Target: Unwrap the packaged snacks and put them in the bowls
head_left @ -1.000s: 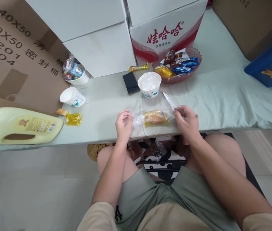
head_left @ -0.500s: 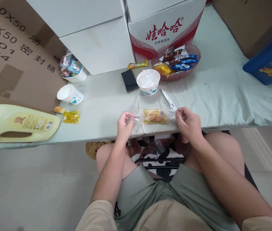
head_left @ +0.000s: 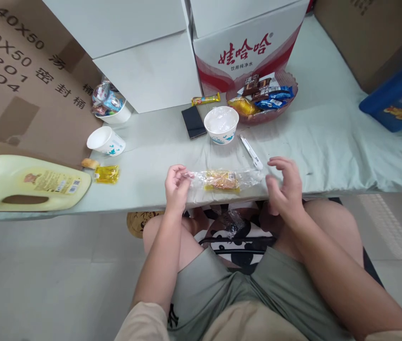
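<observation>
Near the front edge of the table lies a clear plastic wrapper (head_left: 249,177) around a yellow snack packet (head_left: 221,180). My left hand (head_left: 177,185) pinches the wrapper's left end between thumb and fingers. Just off its right end is my right hand (head_left: 286,185), with thumb and fingers apart and nothing in them. Behind the wrapper, a white utility knife (head_left: 251,152) rests on the cloth. A white paper bowl (head_left: 221,127) with clear film inside stands behind that, beside a dark phone (head_left: 193,122).
At the back, a pink glass bowl (head_left: 292,102) holds several wrapped snacks. A yellow snack stick (head_left: 205,98) lies near white boxes (head_left: 147,76). To the left are a tilted paper bowl (head_left: 105,141), another yellow packet (head_left: 106,174), a bread piece (head_left: 89,163) and a pale yellow jug (head_left: 30,182).
My right hand has let go of the wrapper's right end and opened. The left hand keeps its hold and has shifted slightly left, and the wrapped packet has shifted with it.
</observation>
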Tool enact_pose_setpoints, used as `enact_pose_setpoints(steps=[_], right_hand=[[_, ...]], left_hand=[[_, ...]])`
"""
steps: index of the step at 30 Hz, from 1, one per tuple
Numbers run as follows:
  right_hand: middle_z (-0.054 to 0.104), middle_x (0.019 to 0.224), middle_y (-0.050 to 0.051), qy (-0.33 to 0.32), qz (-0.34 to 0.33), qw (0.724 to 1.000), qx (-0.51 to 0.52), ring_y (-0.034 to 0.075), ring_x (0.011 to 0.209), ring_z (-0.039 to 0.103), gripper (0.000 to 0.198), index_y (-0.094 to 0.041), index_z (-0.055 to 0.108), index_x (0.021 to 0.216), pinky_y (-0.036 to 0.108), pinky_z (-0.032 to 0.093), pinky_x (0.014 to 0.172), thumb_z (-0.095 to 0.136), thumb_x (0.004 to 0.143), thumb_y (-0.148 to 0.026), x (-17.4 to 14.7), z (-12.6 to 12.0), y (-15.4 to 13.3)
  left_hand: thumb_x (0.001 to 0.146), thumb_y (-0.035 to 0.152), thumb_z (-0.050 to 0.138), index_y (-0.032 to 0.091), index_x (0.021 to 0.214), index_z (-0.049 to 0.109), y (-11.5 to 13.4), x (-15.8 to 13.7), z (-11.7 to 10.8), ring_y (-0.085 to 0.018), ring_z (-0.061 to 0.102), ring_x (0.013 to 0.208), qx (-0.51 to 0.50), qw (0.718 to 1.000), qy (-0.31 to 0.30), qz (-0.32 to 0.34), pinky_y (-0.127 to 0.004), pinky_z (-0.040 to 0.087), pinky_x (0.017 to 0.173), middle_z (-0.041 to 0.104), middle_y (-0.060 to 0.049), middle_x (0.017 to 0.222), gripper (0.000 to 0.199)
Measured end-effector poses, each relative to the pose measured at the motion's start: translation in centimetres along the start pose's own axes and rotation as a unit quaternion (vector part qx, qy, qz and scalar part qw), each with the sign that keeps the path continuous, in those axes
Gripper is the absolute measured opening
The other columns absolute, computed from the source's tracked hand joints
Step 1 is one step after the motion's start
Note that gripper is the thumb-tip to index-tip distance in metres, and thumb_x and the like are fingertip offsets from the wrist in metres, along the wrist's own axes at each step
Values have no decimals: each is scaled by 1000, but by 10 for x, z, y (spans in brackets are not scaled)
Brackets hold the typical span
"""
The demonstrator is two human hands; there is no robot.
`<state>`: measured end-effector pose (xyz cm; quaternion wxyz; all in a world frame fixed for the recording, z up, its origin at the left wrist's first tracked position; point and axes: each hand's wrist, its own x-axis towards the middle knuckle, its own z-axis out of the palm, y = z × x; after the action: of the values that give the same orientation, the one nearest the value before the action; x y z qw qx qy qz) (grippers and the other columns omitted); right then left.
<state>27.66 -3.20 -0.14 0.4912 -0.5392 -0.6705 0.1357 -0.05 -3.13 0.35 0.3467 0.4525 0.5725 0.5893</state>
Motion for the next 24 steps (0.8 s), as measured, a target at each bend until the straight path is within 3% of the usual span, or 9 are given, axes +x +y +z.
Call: enact_pose_setpoints(steps=[3, 5, 8, 11, 14, 17, 22, 24], right_hand=[[69, 114, 12, -92, 12, 996, 4, 30, 109, 65, 38, -22, 57, 123, 49, 50, 96, 56, 87, -34, 0, 5, 3], [71, 97, 8, -136, 55, 989, -13, 27, 92, 67, 44, -21, 58, 128, 46, 52, 88, 57, 85, -33, 1, 8, 8], [63, 77, 4, -161, 85, 983, -16, 23, 75, 63, 30, -21, 69, 110, 40, 52, 77, 54, 86, -29, 3, 10, 12], [64, 86, 7, -117, 81, 990, 0, 23, 82, 64, 17, -23, 69, 87, 39, 52, 78, 53, 86, -29, 5, 9, 10], [67, 104, 10, -42, 70, 996, 29, 25, 102, 65, 9, -23, 62, 83, 42, 51, 91, 53, 84, -25, 10, 11, 4], [68, 115, 11, -2, 80, 994, 73, 27, 113, 63, 4, -23, 54, 83, 46, 48, 98, 50, 84, -21, 16, 16, 0], [68, 95, 5, 30, 106, 989, 101, 24, 104, 66, 13, -23, 52, 89, 43, 49, 96, 51, 78, -18, 14, 16, 2], [66, 84, 1, 3, 84, 990, 111, 22, 91, 67, 23, -24, 55, 99, 40, 51, 90, 53, 76, -18, 10, 9, 2]], left_hand=[[71, 36, 73, 21, 95, 64, 1, 1, 0, -15, 64, 71, 53, 996, -62, -43, -26, 48, 64, 69, -2, 79, 29], [74, 40, 72, 19, 86, 67, 0, 2, 2, -14, 59, 64, 117, 988, -83, -53, -25, 45, 60, 68, -1, 72, 25], [80, 46, 68, 19, 75, 65, -1, 2, 4, -11, 50, 54, 154, 983, -92, -37, -24, 37, 53, 67, -1, 67, 27], [85, 58, 65, 21, 83, 63, -2, 4, 8, -9, 42, 47, 108, 991, -77, -31, -24, 31, 46, 69, -1, 70, 37], [85, 70, 60, 22, 89, 57, 1, 8, 13, -8, 35, 41, 48, 997, -60, -21, -24, 26, 42, 69, -1, 70, 48], [88, 70, 57, 23, 92, 54, 9, 11, 18, -9, 45, 45, 12, 997, -55, 44, -25, 38, 49, 71, -2, 78, 47], [91, 58, 61, 20, 89, 59, 14, 6, 7, -10, 56, 55, 22, 991, -53, 120, -26, 48, 60, 71, -3, 78, 37], [88, 53, 66, 19, 90, 64, 15, 0, -5, -13, 61, 62, 42, 986, -92, 131, -27, 49, 62, 72, -4, 79, 34]])
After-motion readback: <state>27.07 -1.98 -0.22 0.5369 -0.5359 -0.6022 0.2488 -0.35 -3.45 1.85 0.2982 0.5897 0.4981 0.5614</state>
